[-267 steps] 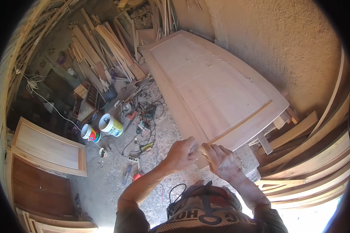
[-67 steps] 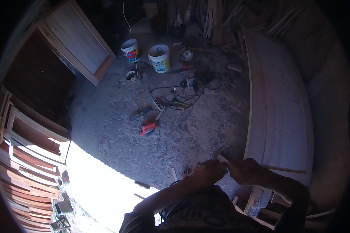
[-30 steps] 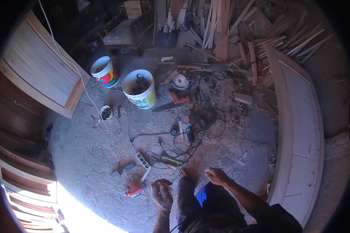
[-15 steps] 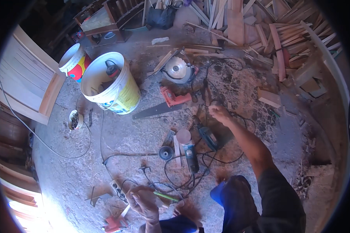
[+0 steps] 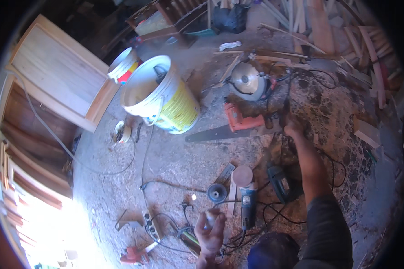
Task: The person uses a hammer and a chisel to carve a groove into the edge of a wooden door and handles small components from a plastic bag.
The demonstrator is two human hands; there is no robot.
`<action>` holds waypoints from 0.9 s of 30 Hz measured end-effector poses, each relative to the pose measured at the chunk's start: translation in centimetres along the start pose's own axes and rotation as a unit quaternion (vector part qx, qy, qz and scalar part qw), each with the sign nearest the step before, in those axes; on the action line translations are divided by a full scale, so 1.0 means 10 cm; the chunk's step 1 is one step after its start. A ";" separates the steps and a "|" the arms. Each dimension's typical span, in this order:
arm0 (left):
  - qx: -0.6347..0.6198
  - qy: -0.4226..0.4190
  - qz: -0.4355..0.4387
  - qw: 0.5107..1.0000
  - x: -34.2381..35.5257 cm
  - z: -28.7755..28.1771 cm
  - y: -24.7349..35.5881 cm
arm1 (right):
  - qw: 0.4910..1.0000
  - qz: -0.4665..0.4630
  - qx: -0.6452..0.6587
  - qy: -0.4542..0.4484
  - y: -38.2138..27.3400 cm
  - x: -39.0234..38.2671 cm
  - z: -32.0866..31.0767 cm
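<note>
My right hand [image 5: 293,127] is closed at the handle end of a hand saw [image 5: 215,133]; its fingers are partly hidden. The saw lies flat, its dark blade pointing left. An orange power drill [image 5: 242,118] lies against the blade. Low in the view, my left hand [image 5: 211,235] is raised with fingers curled but apart, and I make out nothing held in them. Just beyond it are a blue angle grinder [image 5: 248,204] with a round disc and a loose grey wheel [image 5: 217,193]. A dark green power tool [image 5: 279,184] lies below my right forearm.
A circular saw [image 5: 247,80] sits beyond the drill. Two buckets stand left, the larger yellow and white [image 5: 179,105]. Black cords and a power strip [image 5: 151,224] cross the floor. A wooden panel [image 5: 58,71] leans far left; wood offcuts [image 5: 318,27] pile at the back right.
The view has shifted, so the tools appear farther right. My right hand has come in against the hand saw's handle. My left hand has moved closer to the angle grinder.
</note>
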State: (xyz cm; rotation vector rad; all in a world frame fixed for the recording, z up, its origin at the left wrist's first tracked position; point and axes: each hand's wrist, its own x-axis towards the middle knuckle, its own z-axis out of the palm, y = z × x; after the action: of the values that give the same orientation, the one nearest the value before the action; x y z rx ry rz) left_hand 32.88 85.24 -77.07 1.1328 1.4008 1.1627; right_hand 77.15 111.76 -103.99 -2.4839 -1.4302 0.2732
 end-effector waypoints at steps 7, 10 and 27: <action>0.002 -0.081 0.079 0.994 0.32 0.31 0.29 | 0.844 0.209 0.462 -0.171 0.06 -0.07 -0.86; 0.008 -0.074 0.095 0.993 0.30 0.27 0.33 | 0.856 0.097 0.499 -0.097 -0.53 -1.28 -1.48; 0.047 -0.094 0.218 0.970 0.09 0.19 0.83 | 0.577 -0.004 0.803 -0.150 -1.37 -3.90 -2.79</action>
State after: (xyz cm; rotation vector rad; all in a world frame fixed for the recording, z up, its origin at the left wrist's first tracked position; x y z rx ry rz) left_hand 35.26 87.25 -69.16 1.6324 1.0982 1.2582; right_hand 54.65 80.83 -72.00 -0.8322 -0.5181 1.2930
